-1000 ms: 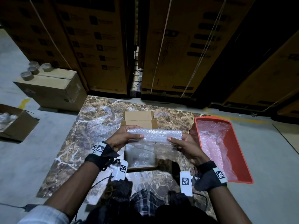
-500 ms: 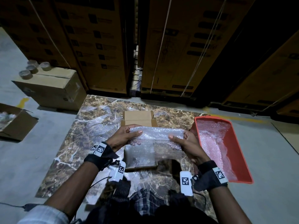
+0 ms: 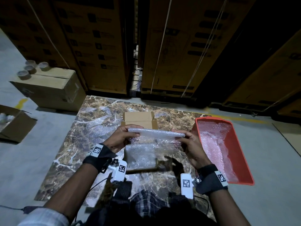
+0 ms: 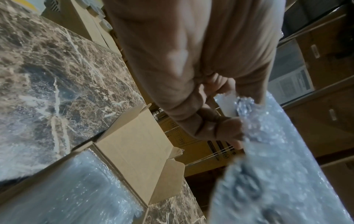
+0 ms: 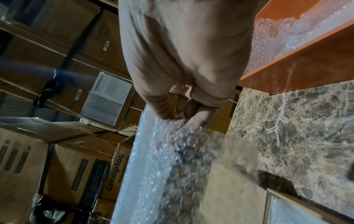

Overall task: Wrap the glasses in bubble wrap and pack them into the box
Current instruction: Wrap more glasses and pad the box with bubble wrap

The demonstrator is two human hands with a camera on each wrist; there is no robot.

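**Rolling the wrap evenly over the open box**

On the left, the left hand (image 3: 119, 138) pinches one end of a roll of bubble wrap (image 3: 155, 132), its fingers (image 4: 228, 128) curled over the top edge with the thumb under. The roll lies level in the air, just above the cardboard box (image 3: 140, 120), which stands open on the marble desk (image 3: 78, 136) with more bubble wrap already lining it. A loose tail of the sheet hangs from the roll toward the box. Whether glasses sit inside the roll cannot be told; the plastic is too cloudy.

On the right, the right hand (image 3: 191, 145) pinches the other end the same way, fingers closed on the wrap. Beside it lies an orange tray (image 3: 242, 162) holding spare bubble wrap.

To do this step well, both hands should probably turn together so the roll stays straight and snug, with pressure light enough not to crush what is inside. The loose tail likely needs tucking in before the bundle is lowered, otherwise it may unroll in the box.
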